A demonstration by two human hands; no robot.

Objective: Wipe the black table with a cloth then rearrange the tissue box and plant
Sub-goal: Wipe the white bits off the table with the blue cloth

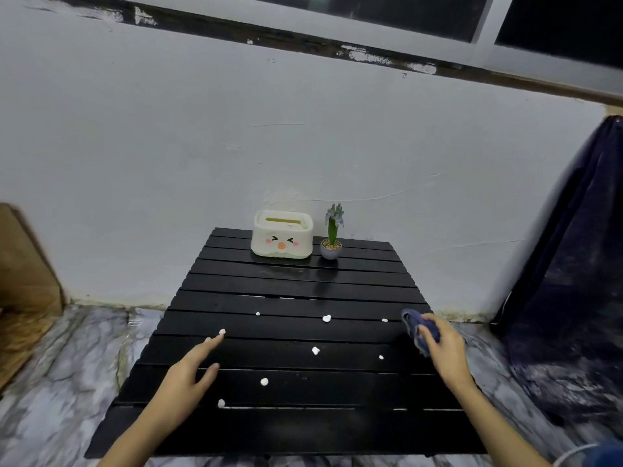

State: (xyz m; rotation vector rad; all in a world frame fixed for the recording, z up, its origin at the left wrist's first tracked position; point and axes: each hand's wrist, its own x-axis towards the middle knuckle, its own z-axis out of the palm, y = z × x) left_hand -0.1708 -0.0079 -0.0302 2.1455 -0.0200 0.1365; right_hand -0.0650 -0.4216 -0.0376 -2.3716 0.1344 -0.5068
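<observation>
A low black slatted table (293,284) stands against the wall. At its far edge sits a cream tissue box (282,239) with a cartoon face, and right beside it a small potted plant (332,242) in a grey pot. Several white crumbs (326,318) lie scattered over the near half of the table. My right hand (445,348) is at the table's right edge, shut on a crumpled blue cloth (416,326). My left hand (192,365) hovers over the left side of the table, fingers apart, index finger close to a crumb (221,331).
A white wall rises directly behind the table, with a window above. Dark blue fabric (573,264) hangs at the right. A brown wooden board (23,264) leans at the left. The floor (67,365) around the table is marbled grey.
</observation>
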